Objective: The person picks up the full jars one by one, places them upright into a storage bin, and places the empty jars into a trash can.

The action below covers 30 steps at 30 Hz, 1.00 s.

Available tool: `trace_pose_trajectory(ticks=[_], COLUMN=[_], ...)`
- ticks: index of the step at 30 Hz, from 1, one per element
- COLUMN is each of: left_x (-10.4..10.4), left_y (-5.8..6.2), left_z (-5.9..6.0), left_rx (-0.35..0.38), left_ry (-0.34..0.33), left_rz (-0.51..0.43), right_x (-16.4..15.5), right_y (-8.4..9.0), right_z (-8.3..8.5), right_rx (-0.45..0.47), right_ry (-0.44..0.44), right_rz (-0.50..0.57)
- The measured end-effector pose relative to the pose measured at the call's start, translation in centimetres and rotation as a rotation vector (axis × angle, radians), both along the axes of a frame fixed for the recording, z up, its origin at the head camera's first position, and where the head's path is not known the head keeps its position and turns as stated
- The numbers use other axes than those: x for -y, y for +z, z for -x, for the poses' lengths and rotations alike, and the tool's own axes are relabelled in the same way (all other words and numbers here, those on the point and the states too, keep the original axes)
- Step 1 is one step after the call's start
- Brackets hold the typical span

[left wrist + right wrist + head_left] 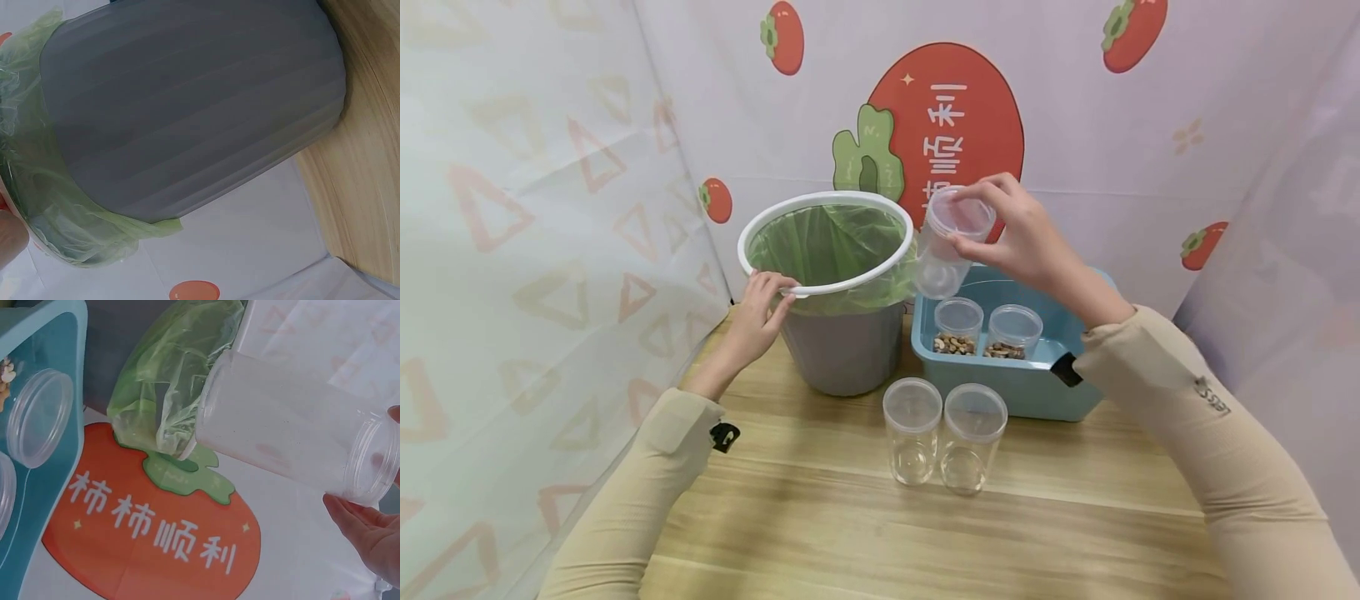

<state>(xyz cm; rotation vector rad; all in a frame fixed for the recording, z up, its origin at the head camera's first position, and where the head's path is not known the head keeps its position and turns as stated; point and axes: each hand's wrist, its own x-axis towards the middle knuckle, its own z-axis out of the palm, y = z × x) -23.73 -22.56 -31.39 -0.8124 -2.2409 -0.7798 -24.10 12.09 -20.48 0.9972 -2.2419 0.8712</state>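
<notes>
My right hand (1018,233) grips a clear plastic jar (942,271) by its top end, with thumb and fingers on opposite sides. The jar tilts in the air between the bin and the blue basin, and looks empty in the right wrist view (281,425). My left hand (758,321) holds the near left rim of a grey trash bin (846,350), whose body fills much of the left wrist view (200,106). A green bag (820,242) lines the bin under a white ring (752,225).
A blue basin (1037,392) stands right of the bin. In it are two lidded jars (958,321) with nuts or similar brown pieces at the bottom. Two clear lidded jars (912,433) stand on the wooden table (850,542) in front. Printed cloth walls (1090,150) enclose the table.
</notes>
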Motion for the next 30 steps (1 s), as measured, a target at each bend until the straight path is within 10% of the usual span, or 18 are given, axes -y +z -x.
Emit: trace_pose_trajectory(ticks=[13, 30], left_x=[-0.2, -0.2], left_y=[0.0, 0.2], left_z=[-0.1, -0.3], left_rx=[-0.004, 0.002], left_ry=[0.000, -0.002], left_rz=[-0.014, -0.016], right_x=[4.0, 10.1], right_y=[2.8, 2.0], right_z=[2.1, 5.0], right_rx=[0.103, 0.233], right_ry=[-0.016, -0.026], right_rz=[0.067, 0.025])
